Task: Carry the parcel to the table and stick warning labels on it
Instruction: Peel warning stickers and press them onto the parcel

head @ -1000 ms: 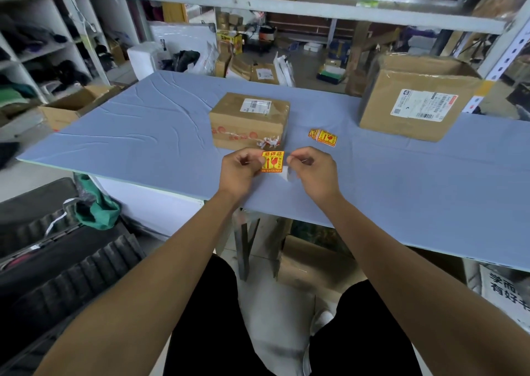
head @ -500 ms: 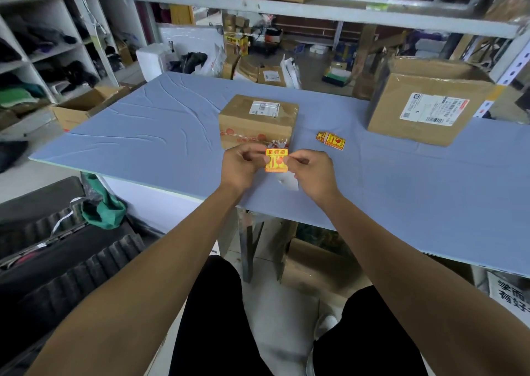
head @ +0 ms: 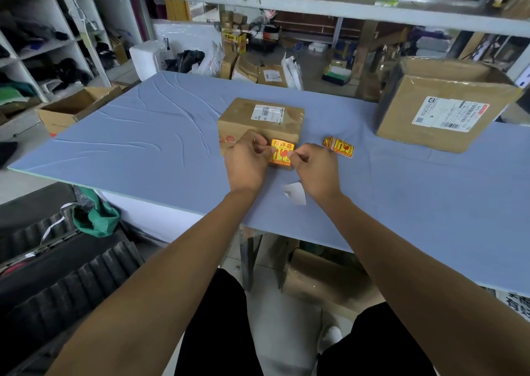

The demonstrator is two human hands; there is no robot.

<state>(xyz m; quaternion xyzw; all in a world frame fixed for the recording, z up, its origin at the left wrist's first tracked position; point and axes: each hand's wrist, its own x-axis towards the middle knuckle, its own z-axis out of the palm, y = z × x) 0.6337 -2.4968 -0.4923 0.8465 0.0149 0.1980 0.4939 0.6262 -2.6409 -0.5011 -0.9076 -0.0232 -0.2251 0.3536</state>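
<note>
Both hands (head: 282,164) on label (head: 281,153)

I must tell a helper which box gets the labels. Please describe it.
On the blue table, two brown boxes stand. The parcel is the smaller one, just beyond both hands; the large box sits at far right.

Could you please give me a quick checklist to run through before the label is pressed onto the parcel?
1. Parcel on the table: ok.
2. Label held by left hand and right hand: ok.
3. Backing off: a white backing paper lies on the table, ok.
4. Label printed side facing out: ok.
5. Label touching the parcel's front yet: cannot tell.
6. Spare labels within reach: ok.
</note>
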